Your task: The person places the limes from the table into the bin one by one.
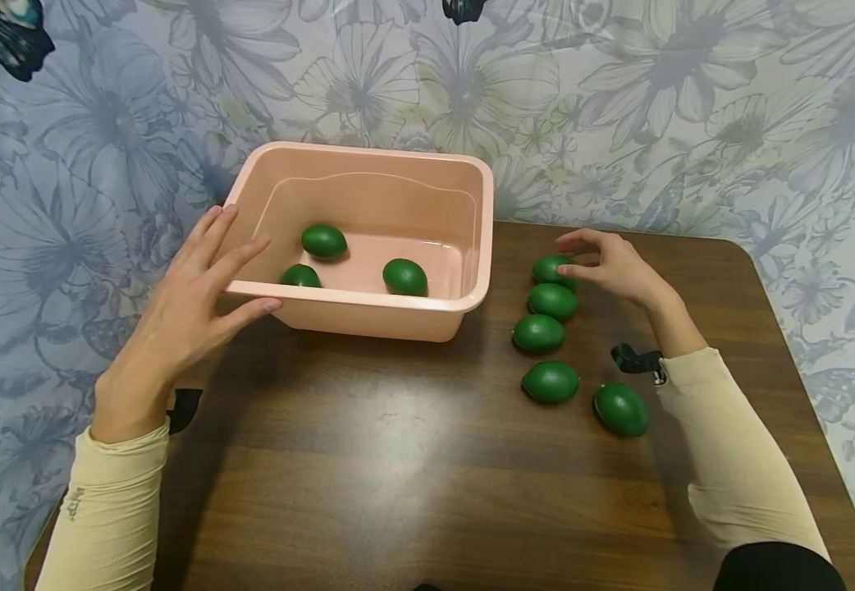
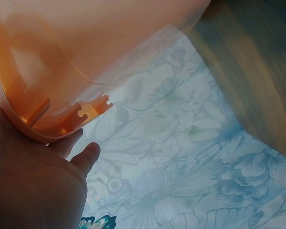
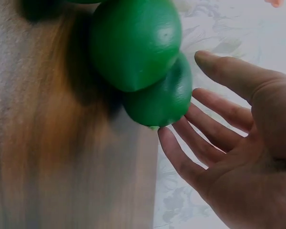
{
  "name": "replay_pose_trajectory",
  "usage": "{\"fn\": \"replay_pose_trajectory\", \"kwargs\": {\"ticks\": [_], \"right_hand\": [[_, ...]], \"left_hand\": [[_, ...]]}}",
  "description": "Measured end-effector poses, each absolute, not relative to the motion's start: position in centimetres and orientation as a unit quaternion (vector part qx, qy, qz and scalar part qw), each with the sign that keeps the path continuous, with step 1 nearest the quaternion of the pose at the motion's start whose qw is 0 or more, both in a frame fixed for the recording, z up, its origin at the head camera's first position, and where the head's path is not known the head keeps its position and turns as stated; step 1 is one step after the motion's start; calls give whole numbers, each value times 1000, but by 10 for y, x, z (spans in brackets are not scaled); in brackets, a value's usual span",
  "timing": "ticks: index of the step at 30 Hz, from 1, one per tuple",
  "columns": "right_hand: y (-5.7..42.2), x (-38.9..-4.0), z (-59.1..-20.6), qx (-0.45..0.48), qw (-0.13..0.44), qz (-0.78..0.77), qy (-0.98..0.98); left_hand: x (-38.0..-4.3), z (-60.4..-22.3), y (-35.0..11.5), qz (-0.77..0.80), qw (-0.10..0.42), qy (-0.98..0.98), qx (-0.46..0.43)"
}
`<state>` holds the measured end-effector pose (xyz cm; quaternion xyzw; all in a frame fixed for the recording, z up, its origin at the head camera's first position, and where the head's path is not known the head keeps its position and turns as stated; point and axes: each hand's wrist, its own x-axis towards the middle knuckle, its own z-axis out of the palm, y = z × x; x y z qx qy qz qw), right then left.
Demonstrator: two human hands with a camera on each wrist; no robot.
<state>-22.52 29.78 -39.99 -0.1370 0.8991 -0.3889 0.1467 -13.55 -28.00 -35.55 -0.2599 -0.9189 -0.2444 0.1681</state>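
My left hand (image 1: pixel 184 308) rests on the near left corner of a pale pink plastic bin (image 1: pixel 368 316), its fingers spread and nearly straight. In the left wrist view, fingers (image 2: pixel 88 157) lie along the outside of the bin's rim. Over at the right, my right hand (image 1: pixel 615 267) is around the farthest green lime (image 1: pixel 551 272) of a row. The right wrist view shows the fingers loosely bent beside that lime (image 3: pixel 164 102), fingertips at its side, and the thumb apart from it. Three limes lie inside the bin, one of them (image 1: pixel 405 277) near the front wall.
More limes lie on the brown wooden table (image 1: pixel 368 460): two (image 1: pixel 553 301) just nearer than the farthest, another (image 1: pixel 550 382) below them, and one (image 1: pixel 621 409) set off to the right. A flower-patterned covering (image 1: pixel 664 123) stands behind the table.
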Motion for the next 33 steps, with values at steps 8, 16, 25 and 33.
{"fn": "replay_pose_trajectory", "kwargs": {"ticks": [8,16,25,33], "right_hand": [[301,-226,-406,-134,171,-397,892],[302,-230,-414,-133,198,-397,887],[307,-227,-421,-111,168,-399,895],[311,-225,-420,-96,113,-381,913]], "left_hand": [[-137,-357,-280,-242,178,-915,-270],[-137,-357,-281,-241,177,-915,-269],[-136,-357,-280,-243,173,-917,-265],[-136,-358,-280,-247,175,-916,-264]]}}
